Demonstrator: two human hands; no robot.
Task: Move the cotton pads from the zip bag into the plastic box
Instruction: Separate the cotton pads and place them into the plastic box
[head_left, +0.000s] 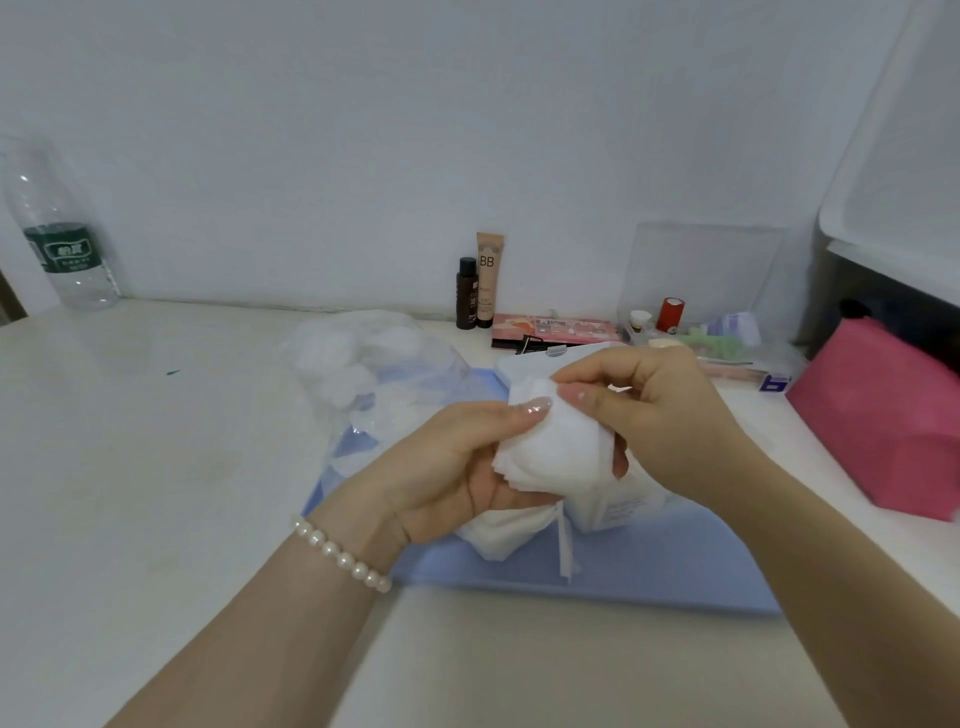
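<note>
Both hands are on one stack of white cotton pads, held up over the blue mat. Left hand cups it with curled fingers, right hand pinches the top edge. The clear zip bag with more pads lies just behind on the table, more white packs underneath.

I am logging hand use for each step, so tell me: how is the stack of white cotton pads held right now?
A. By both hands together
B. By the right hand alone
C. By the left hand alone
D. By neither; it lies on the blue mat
A: the left hand cups the stack of cotton pads from below while the right hand pinches its top edge, above the blue mat.
</note>
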